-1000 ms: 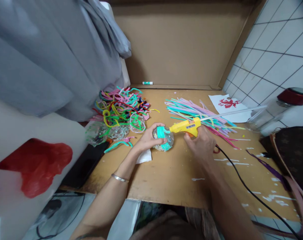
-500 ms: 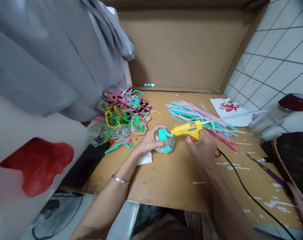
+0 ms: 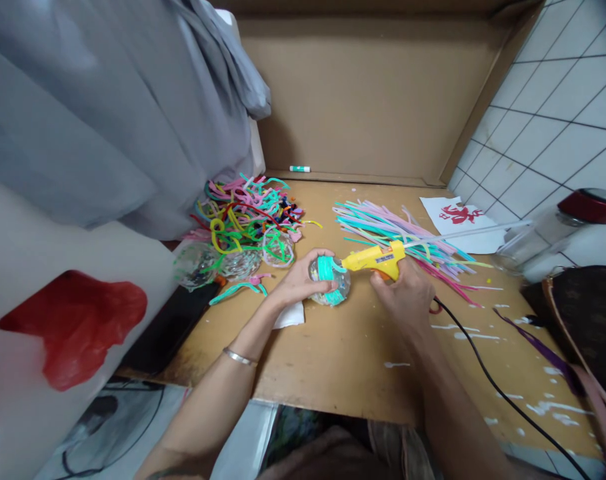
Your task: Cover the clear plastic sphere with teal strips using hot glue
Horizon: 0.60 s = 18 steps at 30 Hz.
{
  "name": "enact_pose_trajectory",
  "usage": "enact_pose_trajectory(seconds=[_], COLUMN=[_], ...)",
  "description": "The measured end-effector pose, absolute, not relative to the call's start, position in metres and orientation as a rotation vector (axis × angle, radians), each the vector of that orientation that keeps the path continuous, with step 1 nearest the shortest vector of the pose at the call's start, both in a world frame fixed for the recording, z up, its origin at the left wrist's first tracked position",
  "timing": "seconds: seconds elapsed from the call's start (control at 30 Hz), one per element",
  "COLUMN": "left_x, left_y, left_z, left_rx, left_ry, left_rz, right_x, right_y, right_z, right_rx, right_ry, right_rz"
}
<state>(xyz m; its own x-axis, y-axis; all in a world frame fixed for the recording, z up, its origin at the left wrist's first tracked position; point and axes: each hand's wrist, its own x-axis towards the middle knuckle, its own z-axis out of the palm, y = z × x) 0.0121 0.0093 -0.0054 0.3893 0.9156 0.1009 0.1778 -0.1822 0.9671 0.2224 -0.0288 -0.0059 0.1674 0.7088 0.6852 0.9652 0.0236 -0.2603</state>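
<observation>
My left hand is closed around a clear, rounded plastic piece with turquoise pipe cleaner wrapped over it; it looks like a small bottle or ball, but I cannot tell which. My right hand grips a yellow hot glue gun, fingers at its orange trigger. The gun's nozzle points left and meets the turquoise band near the top of the clear piece. A long translucent glue stick sticks out of the gun's back. A white paper scrap lies partly under my left wrist.
Tangled pipe cleaners and clear plastic pieces lie at the left. Straight pipe cleaners are heaped behind the gun. A clear bottle, a brown bag and the black cord occupy the right. A dark phone-like slab is front left.
Both hands, the glue gun and the clear piece keep almost the same places. The view has shifted very slightly.
</observation>
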Motion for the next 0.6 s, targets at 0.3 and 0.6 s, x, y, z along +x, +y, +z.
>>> enact_pose_trajectory(seconds=[0.3, 0.6], left_x=[0.0113, 0.0136], left_y=[0.0088, 0.0074], left_z=[-0.0046, -0.0014], left_rx=[1.617, 1.632], left_ry=[0.98, 1.019], left_rz=[0.912, 0.917], right_x=[0.223, 0.2232], right_y=[-0.0287, -0.0276], right_z=[-0.0054, -0.0066], right_rx=[-1.766, -1.764], right_ry=[-1.595, -1.591], right_rz=[-0.409, -0.394])
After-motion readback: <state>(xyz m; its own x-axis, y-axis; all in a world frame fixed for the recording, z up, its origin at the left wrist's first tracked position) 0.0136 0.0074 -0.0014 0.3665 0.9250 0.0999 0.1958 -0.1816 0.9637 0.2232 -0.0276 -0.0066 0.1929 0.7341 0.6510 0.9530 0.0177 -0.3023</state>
